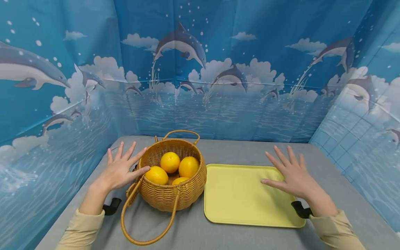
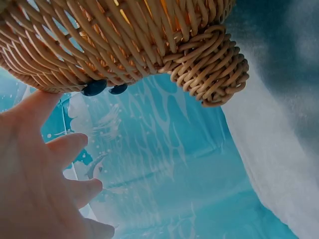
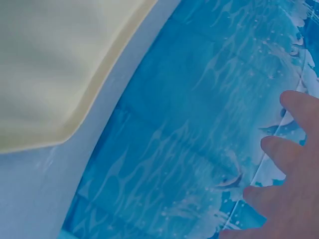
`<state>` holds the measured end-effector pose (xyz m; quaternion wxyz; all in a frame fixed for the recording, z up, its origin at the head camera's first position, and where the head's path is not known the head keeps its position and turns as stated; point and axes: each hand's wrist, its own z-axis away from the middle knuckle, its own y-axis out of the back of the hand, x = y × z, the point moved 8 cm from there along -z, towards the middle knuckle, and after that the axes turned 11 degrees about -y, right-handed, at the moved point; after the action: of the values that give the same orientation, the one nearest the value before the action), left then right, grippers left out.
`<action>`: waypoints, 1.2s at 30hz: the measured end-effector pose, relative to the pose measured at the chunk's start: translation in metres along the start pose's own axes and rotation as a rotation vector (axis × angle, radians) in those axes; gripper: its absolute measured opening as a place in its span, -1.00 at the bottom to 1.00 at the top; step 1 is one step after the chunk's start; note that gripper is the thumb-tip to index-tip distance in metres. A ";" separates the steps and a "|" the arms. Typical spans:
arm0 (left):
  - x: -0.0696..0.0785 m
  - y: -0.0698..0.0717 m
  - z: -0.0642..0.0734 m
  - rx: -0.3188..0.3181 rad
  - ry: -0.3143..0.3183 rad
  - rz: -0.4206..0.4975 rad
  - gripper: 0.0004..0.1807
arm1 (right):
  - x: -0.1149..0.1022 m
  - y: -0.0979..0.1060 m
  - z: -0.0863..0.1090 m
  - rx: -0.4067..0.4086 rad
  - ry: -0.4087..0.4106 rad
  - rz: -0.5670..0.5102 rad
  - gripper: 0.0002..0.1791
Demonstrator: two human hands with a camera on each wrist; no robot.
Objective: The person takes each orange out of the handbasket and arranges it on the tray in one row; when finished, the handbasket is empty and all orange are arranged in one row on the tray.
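Observation:
A round wicker basket (image 1: 175,198) stands left of centre, holding several oranges (image 1: 170,162); one is partly hidden behind the front rim. My left hand (image 1: 117,173), fingers spread, hovers at the basket's left side, its thumb overlapping the rim in the head view. Up close, the left wrist view has the woven wall of the basket (image 2: 124,40) above the left hand (image 2: 40,169). To the right lies a yellow tray (image 1: 243,194) with nothing on it. Over the tray's right edge my right hand (image 1: 293,177) is spread, holding nothing.
One basket handle (image 1: 147,242) droops toward the front on the grey table (image 1: 184,236); the other handle (image 1: 182,131) stands up at the back. A blue dolphin-print curtain (image 1: 218,114) encloses the table at the back and sides. Black wrist mounts (image 1: 111,206) sit on both forearms.

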<state>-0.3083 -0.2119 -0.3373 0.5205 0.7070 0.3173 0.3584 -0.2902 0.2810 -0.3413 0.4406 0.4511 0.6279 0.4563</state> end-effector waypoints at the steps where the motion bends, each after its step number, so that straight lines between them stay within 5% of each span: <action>1: 0.000 -0.001 0.000 0.005 -0.003 0.006 -0.21 | -0.003 0.001 -0.002 0.006 0.008 -0.005 0.01; 8: 0.000 -0.005 0.002 0.051 -0.020 0.077 -0.24 | -0.029 0.009 -0.015 0.042 0.097 -0.083 -0.06; 19: -0.002 -0.022 0.002 0.125 -0.046 0.404 -0.31 | -0.088 0.029 -0.045 0.003 0.235 -0.298 -0.19; 36: -0.009 -0.039 -0.002 0.171 -0.058 0.683 -0.34 | -0.196 0.026 -0.102 -0.394 0.405 -0.738 -0.23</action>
<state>-0.3181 -0.2084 -0.3757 0.3183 0.8233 0.0762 0.4637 -0.3441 0.0777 -0.2679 0.5192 0.0069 0.7213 0.4584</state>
